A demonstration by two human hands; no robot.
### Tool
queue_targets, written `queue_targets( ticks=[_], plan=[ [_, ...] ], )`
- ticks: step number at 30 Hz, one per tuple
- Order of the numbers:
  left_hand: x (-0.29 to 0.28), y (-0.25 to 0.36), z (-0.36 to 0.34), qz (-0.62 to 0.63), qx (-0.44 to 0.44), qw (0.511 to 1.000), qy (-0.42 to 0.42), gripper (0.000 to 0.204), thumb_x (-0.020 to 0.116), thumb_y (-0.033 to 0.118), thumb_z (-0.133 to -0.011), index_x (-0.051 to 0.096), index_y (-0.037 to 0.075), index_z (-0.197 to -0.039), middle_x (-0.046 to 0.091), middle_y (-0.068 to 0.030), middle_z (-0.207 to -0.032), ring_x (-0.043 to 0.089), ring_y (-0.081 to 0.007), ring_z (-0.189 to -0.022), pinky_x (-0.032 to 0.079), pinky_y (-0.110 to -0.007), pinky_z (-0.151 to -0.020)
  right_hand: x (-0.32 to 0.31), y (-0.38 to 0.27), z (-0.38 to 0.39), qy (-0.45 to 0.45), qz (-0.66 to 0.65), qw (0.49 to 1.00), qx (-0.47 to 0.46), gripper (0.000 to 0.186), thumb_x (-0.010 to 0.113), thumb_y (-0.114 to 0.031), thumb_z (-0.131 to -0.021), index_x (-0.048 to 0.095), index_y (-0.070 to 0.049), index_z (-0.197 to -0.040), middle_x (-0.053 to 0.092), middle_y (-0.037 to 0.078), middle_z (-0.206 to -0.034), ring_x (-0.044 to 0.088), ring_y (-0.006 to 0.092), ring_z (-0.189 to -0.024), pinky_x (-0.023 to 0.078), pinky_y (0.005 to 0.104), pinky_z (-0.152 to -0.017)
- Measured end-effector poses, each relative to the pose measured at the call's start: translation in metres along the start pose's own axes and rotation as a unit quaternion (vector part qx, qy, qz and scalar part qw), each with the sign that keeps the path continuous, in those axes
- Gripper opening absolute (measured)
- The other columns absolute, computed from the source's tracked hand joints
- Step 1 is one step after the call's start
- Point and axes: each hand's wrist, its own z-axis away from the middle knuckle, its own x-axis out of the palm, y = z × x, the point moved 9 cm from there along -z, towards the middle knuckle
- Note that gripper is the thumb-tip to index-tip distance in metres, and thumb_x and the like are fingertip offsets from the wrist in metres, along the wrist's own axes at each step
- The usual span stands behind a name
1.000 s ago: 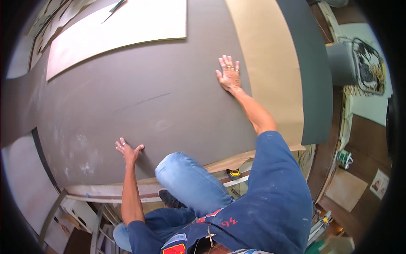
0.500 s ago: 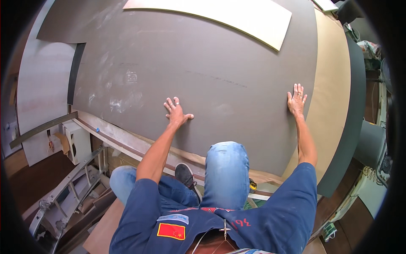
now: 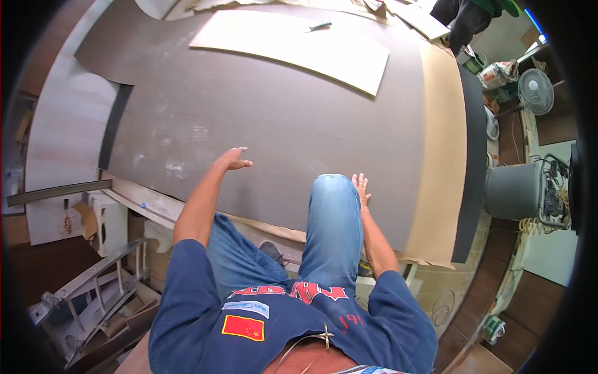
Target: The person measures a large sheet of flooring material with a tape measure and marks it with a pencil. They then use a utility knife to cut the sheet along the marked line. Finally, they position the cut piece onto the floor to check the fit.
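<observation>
A large grey-brown sheet [image 3: 274,124] lies flat before me, with scuffs and whitish smudges on its left half. Just above its surface my left hand [image 3: 235,159] is open, holding nothing, its fingers stretched out; a shadow falls below it. My right hand [image 3: 361,187], fingers spread, lies on the sheet beside my bent knee [image 3: 334,206], which hides part of the palm. A long pale board [image 3: 293,53] rests on the far part of the sheet. On that board is a slim dark tool [image 3: 321,27], too small to make out.
Tan [image 3: 439,156] and dark [image 3: 471,168] layers extend past the sheet's right edge. A metal ladder [image 3: 93,280] leans at the lower left. On the right stand a fan [image 3: 536,91] and a grey machine [image 3: 514,190]. Another person's dark-clothed legs [image 3: 464,22] show at the far right.
My right hand has slid left from the sheet's right side to beside my knee. My left hand has come up off the sheet and moved left. More of the far side now shows.
</observation>
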Motion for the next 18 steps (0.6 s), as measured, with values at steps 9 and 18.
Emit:
queue_targets(
  ticks=[9,18],
  plan=[
    [-0.106,-0.01,0.133,0.331,0.074,0.906,0.252,0.06,0.065,0.03,-0.091,0.045,0.001,-0.14,0.054,-0.0233,-0.134,0.054,-0.0296,-0.124,0.044,-0.038,-0.101,0.023,0.068,-0.068,-0.037,-0.187,0.98,0.062,0.08,0.056,-0.037,-0.09,0.014,-0.013,-0.154,0.0,0.013,-0.162,0.002,0.0393,-0.147,0.019,0.0605,-0.114],
    [0.231,-0.2,0.339,0.29,-0.239,0.894,0.242,0.045,0.056,0.032,-0.095,0.058,-0.001,-0.126,0.064,-0.0159,-0.117,0.062,-0.0285,-0.102,0.049,-0.036,-0.088,0.022,-0.001,-0.034,-0.112,0.055,0.991,-0.037,0.116,0.079,-0.048,-0.07,0.01,-0.007,-0.154,-0.003,0.022,-0.159,0.0,0.0457,-0.145,0.016,0.053,-0.118]
  ],
)
